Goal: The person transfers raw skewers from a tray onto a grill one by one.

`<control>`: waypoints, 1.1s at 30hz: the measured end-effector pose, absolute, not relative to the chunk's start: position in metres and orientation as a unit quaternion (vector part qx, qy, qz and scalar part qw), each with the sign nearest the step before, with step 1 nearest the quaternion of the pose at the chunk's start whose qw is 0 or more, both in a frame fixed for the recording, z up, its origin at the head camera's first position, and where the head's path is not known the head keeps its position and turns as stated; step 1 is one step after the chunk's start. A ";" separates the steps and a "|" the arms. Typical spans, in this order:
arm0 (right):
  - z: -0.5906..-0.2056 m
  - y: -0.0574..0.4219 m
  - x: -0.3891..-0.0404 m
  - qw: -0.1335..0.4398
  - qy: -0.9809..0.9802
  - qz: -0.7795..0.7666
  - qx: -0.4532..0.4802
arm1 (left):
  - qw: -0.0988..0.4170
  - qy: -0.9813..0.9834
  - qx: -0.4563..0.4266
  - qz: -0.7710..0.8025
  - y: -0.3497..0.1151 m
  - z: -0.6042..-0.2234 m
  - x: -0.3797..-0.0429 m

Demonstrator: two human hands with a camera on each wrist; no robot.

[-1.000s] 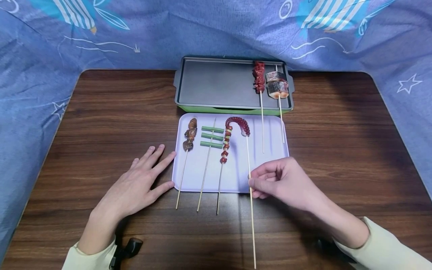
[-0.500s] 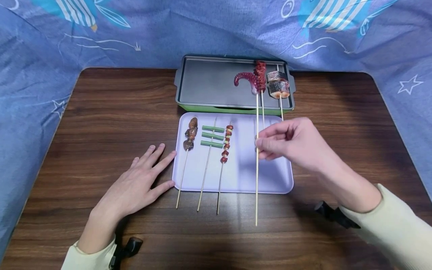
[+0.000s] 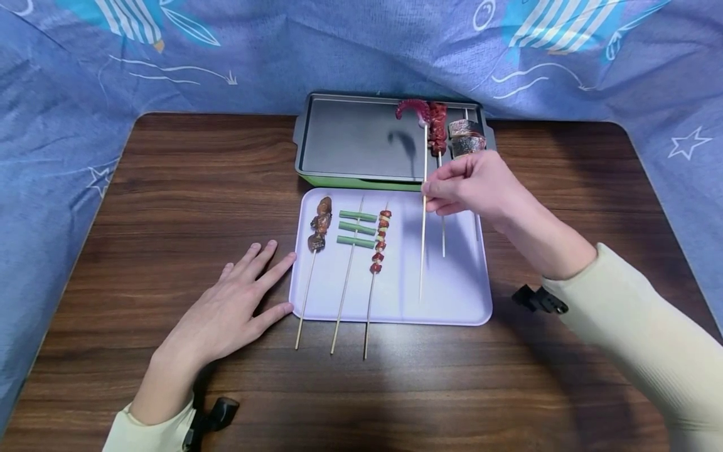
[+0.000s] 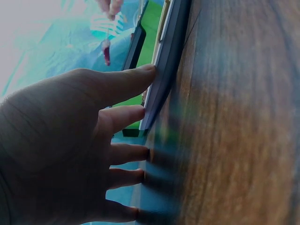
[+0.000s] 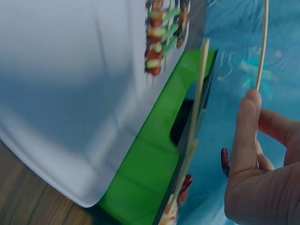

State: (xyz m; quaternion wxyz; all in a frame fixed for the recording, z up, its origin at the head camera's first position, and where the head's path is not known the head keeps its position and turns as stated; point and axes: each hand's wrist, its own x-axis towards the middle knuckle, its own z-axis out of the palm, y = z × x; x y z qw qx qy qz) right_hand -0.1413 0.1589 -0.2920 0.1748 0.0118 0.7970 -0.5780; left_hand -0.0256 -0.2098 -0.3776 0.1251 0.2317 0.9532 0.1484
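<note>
The right hand (image 3: 474, 185) is pinching the octopus-tentacle skewer (image 3: 422, 112) mid-stick—likely for balance—above the griddle (image 3: 350, 138), toward one o'clock; the left hand (image 3: 231, 307), fingers spread, is touching the lilac tray (image 3: 446, 295) at nine o'clock, perhaps steadying it.

- Table (image 3: 361, 402): dark grained wood, or a wood-look laminate, smooth with a soft sheen.
- Tray (image 3: 446, 295): smooth plastic by its look, satin rather than glossy.
- Grill plate (image 3: 344, 141): dark, smooth and matt; whether coated metal or plastic cannot be told.
- Grill body (image 5: 140, 173): smooth, plastic-looking.
- Curtain (image 3: 339, 50): thin printed cloth, creased.
- Stick (image 3: 423, 238): plain pale wood, matt.
- Tentacle (image 3: 415, 105): glossy, bumpy.
- Red meat (image 3: 437, 129): rough, glossy.
- Fish (image 3: 465, 145): shiny, silvery skin.
- Sleeve (image 3: 621, 307): soft matt cloth, finely ribbed.
</note>
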 end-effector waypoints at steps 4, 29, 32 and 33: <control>-0.297 0.162 -0.159 0.185 0.793 -0.580 0.027 | 0.126 0.953 0.233 0.148 -0.210 -0.377 -0.026; -0.305 0.157 -0.194 0.223 0.818 -0.525 0.073 | 0.126 0.953 0.232 0.147 -0.209 -0.376 -0.026; -0.304 0.155 -0.194 0.218 0.828 -0.512 0.071 | 0.126 0.954 0.231 0.146 -0.209 -0.376 -0.026; -0.304 0.154 -0.194 0.217 0.835 -0.502 0.067 | 0.124 0.954 0.230 0.145 -0.209 -0.377 -0.026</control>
